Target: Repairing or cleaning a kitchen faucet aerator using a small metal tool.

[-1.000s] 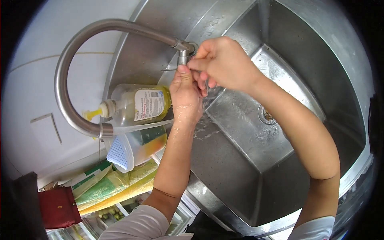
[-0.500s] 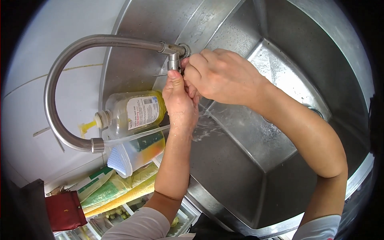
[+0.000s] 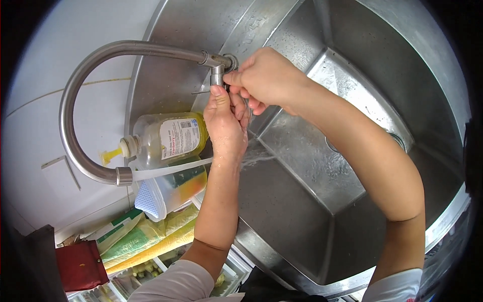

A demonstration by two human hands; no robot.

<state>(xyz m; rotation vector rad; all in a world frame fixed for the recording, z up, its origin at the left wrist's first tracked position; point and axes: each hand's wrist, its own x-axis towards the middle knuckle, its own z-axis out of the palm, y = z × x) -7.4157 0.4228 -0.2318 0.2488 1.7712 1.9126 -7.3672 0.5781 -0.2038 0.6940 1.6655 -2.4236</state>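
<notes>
A curved steel faucet [image 3: 68,95] runs from its base at the sink wall round to the left, and water streams from its spout across my left wrist. My left hand [image 3: 224,118], wet with drops, is closed round the end of the faucet's short valve body [image 3: 217,79], thumb pressed on its end. Beside it, my right hand [image 3: 269,75] has thumb and index finger pinched together against the valve's right side, other fingers loosely curled. What lies between those fingertips is hidden. A thin metal lever [image 3: 200,92] sticks out left of the valve.
Left of my left forearm lie a pump bottle [image 3: 151,136] of yellow liquid and a clear container [image 3: 173,194] with a blue dotted part. Below them are green and yellow packages [image 3: 156,234] and a red item [image 3: 83,264]. The steel sink basin [image 3: 282,201] has wet patches.
My right hand has turned at the wrist and shifted slightly up, with its lower fingers loosened and showing. My left hand stays at the valve. Water still runs over the wrist.
</notes>
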